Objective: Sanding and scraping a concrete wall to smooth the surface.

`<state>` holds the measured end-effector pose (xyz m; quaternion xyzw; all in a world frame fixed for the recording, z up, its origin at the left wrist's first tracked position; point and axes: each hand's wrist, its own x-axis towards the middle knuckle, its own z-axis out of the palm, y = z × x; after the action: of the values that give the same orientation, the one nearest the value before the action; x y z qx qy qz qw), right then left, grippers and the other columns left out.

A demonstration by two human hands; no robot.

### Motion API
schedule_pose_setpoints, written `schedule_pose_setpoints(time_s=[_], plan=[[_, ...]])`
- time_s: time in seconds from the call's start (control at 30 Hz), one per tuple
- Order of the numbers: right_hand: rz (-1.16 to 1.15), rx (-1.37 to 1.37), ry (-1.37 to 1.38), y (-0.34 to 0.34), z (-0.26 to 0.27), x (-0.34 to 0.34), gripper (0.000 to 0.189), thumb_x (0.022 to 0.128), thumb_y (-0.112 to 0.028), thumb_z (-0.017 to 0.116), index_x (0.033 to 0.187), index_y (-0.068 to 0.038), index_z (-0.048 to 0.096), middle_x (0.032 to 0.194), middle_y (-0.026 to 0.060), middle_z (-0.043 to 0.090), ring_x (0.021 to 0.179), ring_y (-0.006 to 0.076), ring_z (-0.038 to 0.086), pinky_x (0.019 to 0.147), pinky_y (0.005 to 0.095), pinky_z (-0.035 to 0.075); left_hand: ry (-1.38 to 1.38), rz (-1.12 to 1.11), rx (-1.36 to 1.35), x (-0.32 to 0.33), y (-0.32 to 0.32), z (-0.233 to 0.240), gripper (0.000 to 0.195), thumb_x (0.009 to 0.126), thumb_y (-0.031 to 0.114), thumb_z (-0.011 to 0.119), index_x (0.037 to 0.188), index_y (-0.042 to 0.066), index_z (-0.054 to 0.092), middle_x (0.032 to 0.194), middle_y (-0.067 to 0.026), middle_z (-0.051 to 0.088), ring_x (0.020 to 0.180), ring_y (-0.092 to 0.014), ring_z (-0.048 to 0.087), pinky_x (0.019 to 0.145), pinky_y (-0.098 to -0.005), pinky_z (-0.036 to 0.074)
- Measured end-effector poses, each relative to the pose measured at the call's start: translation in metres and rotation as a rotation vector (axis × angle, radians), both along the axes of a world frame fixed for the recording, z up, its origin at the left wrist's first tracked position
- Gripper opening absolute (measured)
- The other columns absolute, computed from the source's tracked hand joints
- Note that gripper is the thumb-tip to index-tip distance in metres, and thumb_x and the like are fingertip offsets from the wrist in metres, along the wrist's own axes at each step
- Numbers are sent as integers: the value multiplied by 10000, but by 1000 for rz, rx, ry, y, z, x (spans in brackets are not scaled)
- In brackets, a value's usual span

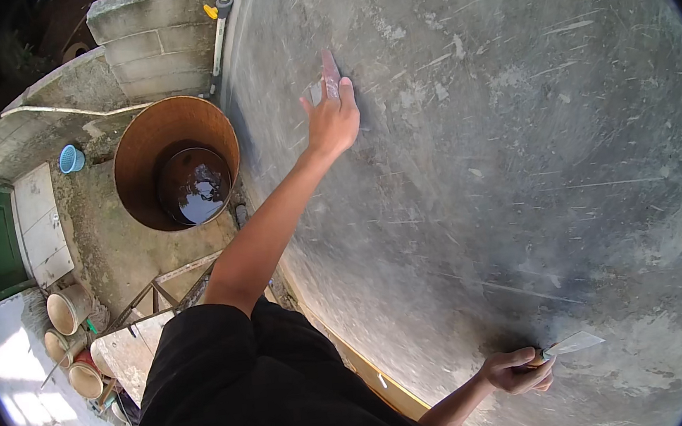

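My left hand [332, 117] is at the grey cement-plastered wall [438, 190], upper centre, gripping the worn reddish handle [330, 72] of what looks like a flat plastering trowel. Part of its pale plate shows beside my fingers; the rest is hidden by the hand. Lower right, my right hand [519, 370] is closed around the handle of a small pointed trowel [576, 343]. Its metal blade points away from my fingers, over the wall; whether it touches the plaster I cannot tell. Pale patches and scratch-like streaks mark the wall.
A rusty drum [127, 167] with dark liquid stands near the wall's base. Beyond it are a blue plastic basket [71, 159], a block wall [155, 45] and a white pipe [220, 38] with a yellow valve handle. Several buckets [70, 309] and a metal frame [188, 268] lie lower left.
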<state>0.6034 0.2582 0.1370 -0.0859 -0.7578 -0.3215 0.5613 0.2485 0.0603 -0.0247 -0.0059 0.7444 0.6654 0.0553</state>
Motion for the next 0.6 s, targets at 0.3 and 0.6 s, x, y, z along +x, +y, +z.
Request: schedule_pose_setpoints(time_s=[0.3,0.6], plan=[[114,-7,16,-1,0,0,382,914,-254,547,1104,74,594,819,79,577,702,221,434,745,374,303,97,-21,-84,-6,-7,42,595,1024,403,137,1543,179,-47,1600,-107,116,1431,-369,231,1150,-570,-54],[172,-12,40,2,0,4,382,908,-245,559,1101,83,585,819,100,579,675,237,432,725,387,309,430,-8,-15,55,17,98,607,1033,368,190,1530,109,-43,1473,-259,342,1378,-433,296,1121,-641,-8]])
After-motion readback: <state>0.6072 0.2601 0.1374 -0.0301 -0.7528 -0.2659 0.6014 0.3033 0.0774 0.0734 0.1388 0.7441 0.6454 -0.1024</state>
